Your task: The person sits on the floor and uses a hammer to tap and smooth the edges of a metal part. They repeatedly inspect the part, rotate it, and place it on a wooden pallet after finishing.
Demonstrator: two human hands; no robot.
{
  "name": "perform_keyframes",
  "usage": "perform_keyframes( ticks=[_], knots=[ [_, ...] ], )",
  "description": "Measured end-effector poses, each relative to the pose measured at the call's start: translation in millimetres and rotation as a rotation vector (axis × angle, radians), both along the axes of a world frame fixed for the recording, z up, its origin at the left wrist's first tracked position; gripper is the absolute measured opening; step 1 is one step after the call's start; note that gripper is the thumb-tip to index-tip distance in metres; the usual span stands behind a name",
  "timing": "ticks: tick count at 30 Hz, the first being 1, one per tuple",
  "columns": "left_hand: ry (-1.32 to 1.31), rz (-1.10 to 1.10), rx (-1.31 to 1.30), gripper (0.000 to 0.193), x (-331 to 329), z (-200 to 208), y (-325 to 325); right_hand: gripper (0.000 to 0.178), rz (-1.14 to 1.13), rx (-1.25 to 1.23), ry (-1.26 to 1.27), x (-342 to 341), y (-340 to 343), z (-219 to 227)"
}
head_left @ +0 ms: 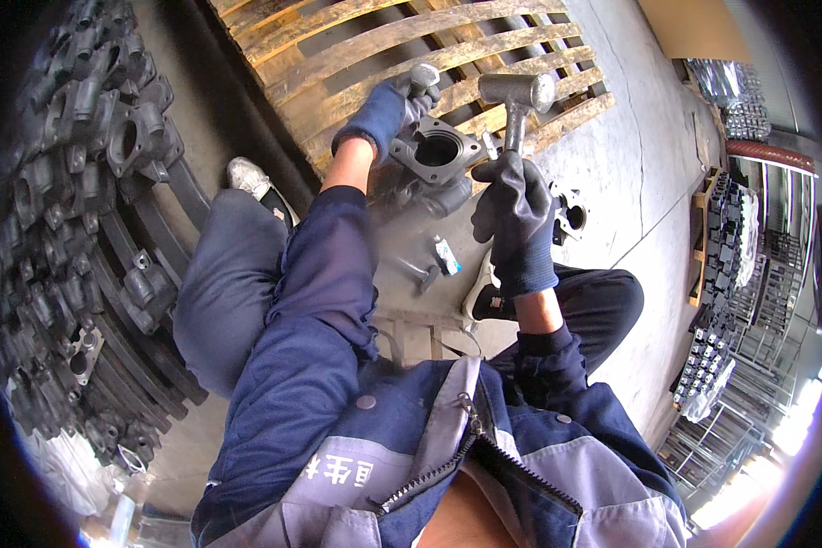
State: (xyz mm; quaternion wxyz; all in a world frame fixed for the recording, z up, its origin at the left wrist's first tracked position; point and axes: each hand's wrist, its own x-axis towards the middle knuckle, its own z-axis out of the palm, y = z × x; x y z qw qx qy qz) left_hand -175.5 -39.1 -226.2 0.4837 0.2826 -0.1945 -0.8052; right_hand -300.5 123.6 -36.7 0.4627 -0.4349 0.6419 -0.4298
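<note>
My right hand (513, 215), in a dark work glove, is closed around the handle of a hammer (515, 92) with a thick cylindrical metal head. The hammer is raised, head uppermost. My left hand (391, 111), gloved in blue and black, grips a short metal rod (425, 77) with a bright rounded end; its lower part is hidden. Right beside that hand stands a dark grey flanged metal casting (437, 150), its round bore facing up and bolt holes at the flange corners. Whether the rod touches the casting cannot be made out.
A wooden pallet (429, 35) lies beyond the casting. Between my feet are a small white-and-blue tube (447, 256) and a T-shaped metal tool (420, 273). Another flanged part (572, 217) sits right of my right hand. Many castings (142, 142) are piled at left; stacked parts (717, 265) line the right.
</note>
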Motion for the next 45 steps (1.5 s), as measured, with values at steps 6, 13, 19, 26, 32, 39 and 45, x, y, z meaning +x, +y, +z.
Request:
perform_keyframes(
  ticks=[6, 13, 19, 26, 32, 39, 45],
  knots=[
    [-0.621, 0.072, -0.583, 0.022, -15.1, -43.2, -8.4, 0.039, 0.013, 0.010, 0.018, 2.8, -1.1, 8.9],
    [-0.213, 0.003, -0.134, 0.023, -12.7, 15.7, 16.4, 0.037, 0.010, -0.541, 0.026, -16.6, -14.2, 58.7],
    [-1.051, 0.135, -0.900, 0.024, -14.4, 34.1, 24.5, 0.036, -0.032, -0.368, 0.147, -11.7, -18.4, -8.7],
    [0.527, 0.038, 0.240, 0.030, 14.5, -25.7, -19.7, 0.036, 0.006, -0.109, 0.007, -5.2, -27.3, -26.3],
    [-0.016, 0.023, -0.195, 0.032, 12.6, -11.6, -8.9, 0.043, -0.029, -0.011, -0.026, -3.0, -8.9, 15.7],
    [-0.327, -0.128, -0.315, 0.029, 0.0, -51.6, -21.0, 0.048, 0.000, -0.076, 0.093, -3.2, 2.3, 5.6],
    [-0.394, 0.006, -0.825, 0.035, -30.2, -79.6, -23.3, 0.040, 0.087, -0.132, -0.022, -14.9, -6.6, 36.6]
  ],
)
